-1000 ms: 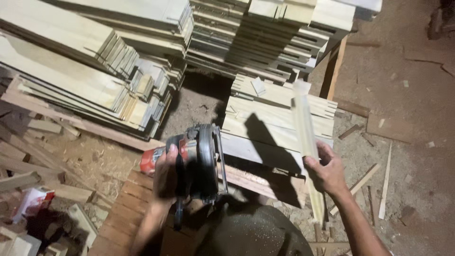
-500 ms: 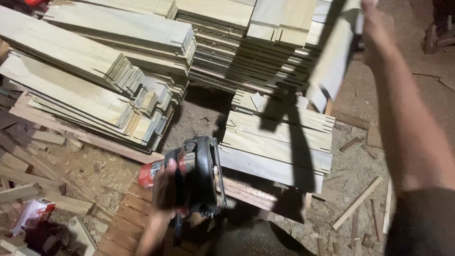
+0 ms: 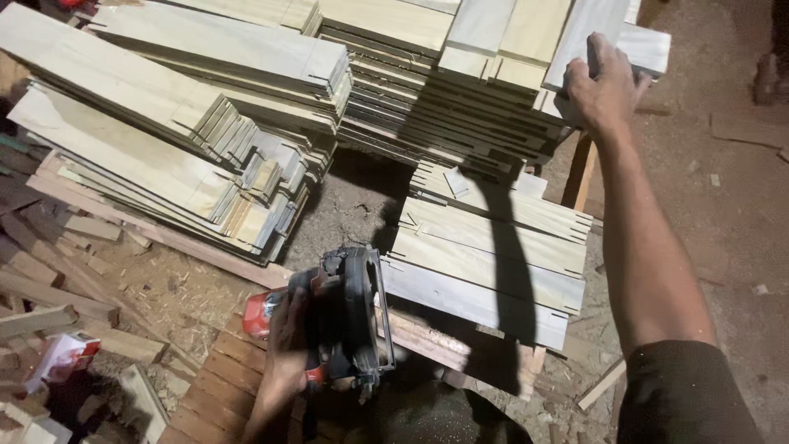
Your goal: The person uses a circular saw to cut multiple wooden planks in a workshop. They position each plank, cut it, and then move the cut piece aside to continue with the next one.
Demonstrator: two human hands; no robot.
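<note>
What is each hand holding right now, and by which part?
The left hand grips the circular saw by its handle. The right hand grasps the near end of a pale wooden board on the stack.

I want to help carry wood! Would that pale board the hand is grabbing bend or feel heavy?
The board looks thin, flat and straight, so probably stiff and fairly light. The right hand grips it alone. Its sawn edges may be splintery.

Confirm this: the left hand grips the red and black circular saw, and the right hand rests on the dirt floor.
Not quite. In the head view the left hand does grip the red and black circular saw, but the right hand rests on a pale wooden board atop the stack, not on the dirt floor.
</note>
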